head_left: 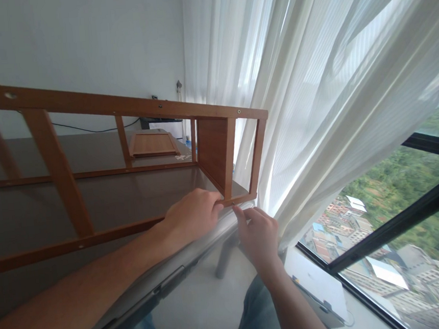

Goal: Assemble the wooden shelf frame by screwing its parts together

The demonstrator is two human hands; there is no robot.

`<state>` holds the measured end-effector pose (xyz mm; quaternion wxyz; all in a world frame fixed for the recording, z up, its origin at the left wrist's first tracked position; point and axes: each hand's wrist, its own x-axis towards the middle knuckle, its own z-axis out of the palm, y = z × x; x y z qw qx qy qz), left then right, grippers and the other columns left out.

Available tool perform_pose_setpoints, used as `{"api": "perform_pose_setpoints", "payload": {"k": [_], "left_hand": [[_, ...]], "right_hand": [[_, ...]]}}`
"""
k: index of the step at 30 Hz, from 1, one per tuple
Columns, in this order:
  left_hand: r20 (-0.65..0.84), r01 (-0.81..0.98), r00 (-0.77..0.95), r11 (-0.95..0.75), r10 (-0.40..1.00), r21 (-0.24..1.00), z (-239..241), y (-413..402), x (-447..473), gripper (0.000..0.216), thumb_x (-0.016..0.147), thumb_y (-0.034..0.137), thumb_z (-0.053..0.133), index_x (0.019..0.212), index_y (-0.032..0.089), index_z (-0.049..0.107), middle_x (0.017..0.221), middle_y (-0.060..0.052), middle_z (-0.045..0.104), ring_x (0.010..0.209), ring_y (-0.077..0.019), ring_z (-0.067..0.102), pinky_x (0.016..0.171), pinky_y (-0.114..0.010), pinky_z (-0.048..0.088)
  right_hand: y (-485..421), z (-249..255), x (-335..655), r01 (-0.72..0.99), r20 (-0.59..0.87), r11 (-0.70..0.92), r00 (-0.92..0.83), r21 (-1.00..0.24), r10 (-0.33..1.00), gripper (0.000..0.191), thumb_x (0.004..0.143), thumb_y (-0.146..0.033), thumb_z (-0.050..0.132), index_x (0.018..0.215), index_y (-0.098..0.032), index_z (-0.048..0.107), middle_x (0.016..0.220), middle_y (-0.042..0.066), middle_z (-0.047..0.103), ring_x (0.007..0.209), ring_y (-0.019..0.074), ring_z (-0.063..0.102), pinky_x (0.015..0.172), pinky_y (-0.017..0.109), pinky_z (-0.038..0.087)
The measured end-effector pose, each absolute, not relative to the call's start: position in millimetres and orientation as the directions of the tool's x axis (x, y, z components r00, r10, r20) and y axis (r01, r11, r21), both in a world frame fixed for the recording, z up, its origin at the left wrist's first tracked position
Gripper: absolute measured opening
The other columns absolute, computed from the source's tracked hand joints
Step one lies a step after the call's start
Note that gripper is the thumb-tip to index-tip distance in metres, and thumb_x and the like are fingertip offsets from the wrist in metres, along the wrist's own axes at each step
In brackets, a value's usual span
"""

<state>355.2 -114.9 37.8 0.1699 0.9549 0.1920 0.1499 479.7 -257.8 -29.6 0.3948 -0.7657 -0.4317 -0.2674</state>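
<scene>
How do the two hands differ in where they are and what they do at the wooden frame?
The left hand lies on top of the dark table and grips the lower rail of the wooden frame, while the right hand comes from below the table edge. The left hand is closed around the rail; the right hand only pinches at the corner with its fingertips. Both meet at the same frame corner.

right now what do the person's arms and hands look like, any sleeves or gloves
Both forearms are bare as far as the view shows: no sleeve in sight. The left hand and right hand wear no gloves, and no rings, watch or wristband show. Blue denim jeans cover the legs below them.
</scene>
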Motion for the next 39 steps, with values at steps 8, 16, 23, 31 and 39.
{"api": "perform_pose_setpoints", "payload": {"k": [8, 16, 23, 31, 39], "left_hand": [[0.22, 0.306, 0.884, -0.866, 0.413, 0.397, 36, -114, 356, 0.031, 0.101, 0.04, 0.044, 0.084, 0.025, 0.066, 0.083, -0.006, 0.072, 0.074, -0.0215, 0.066, 0.061, -0.032, 0.036], [0.224, 0.301, 0.884, -0.866, 0.411, 0.4, 36, -115, 355, 0.03, 0.101, 0.039, 0.045, 0.084, 0.024, 0.066, 0.082, -0.006, 0.072, 0.072, -0.0206, 0.065, 0.06, -0.032, 0.035], [0.225, 0.302, 0.884, -0.868, 0.41, 0.394, 35, -113, 357, 0.027, 0.099, 0.037, 0.048, 0.083, 0.023, 0.065, 0.082, -0.005, 0.072, 0.073, -0.0211, 0.065, 0.06, -0.031, 0.033], [0.227, 0.252, 0.905, -0.883, 0.36, 0.395, 34, -113, 359, 0.028, 0.098, 0.035, 0.051, 0.077, 0.021, 0.064, 0.08, -0.006, 0.073, 0.071, -0.0198, 0.064, 0.062, -0.031, 0.032], [0.233, 0.249, 0.91, -0.902, 0.343, 0.354, 18, -107, 364, 0.028, 0.1, 0.035, 0.049, 0.082, 0.022, 0.066, 0.085, -0.007, 0.074, 0.076, -0.024, 0.068, 0.064, -0.032, 0.036]], "right_hand": [[-257, -32, 481, 0.851, 0.726, -0.308, 0.524, -0.425, 0.446, 0.054, 0.104, -0.046, 0.056, 0.057, -0.02, 0.056, 0.056, -0.002, 0.053, 0.049, 0.0111, 0.043, 0.054, 0.028, 0.03], [-259, -31, 480, 0.836, 0.699, -0.306, 0.548, -0.455, 0.458, 0.052, 0.103, -0.046, 0.057, 0.059, -0.019, 0.062, 0.057, -0.001, 0.057, 0.05, 0.0118, 0.048, 0.056, 0.028, 0.034], [-260, -34, 484, 0.846, 0.676, -0.246, 0.528, -0.473, 0.515, 0.039, 0.105, -0.042, 0.056, 0.079, -0.021, 0.077, 0.065, 0.0, 0.063, 0.055, 0.0128, 0.055, 0.06, 0.027, 0.039], [-262, -43, 494, 0.877, 0.683, -0.125, 0.444, -0.464, 0.58, 0.027, 0.106, -0.031, 0.052, 0.097, -0.022, 0.075, 0.084, 0.002, 0.07, 0.068, 0.0144, 0.063, 0.068, 0.026, 0.046], [-280, -51, 491, 0.894, 0.715, -0.039, 0.383, -0.447, 0.585, 0.025, 0.106, -0.029, 0.053, 0.093, -0.021, 0.073, 0.079, 0.002, 0.068, 0.068, 0.0149, 0.063, 0.064, 0.025, 0.048]]}}
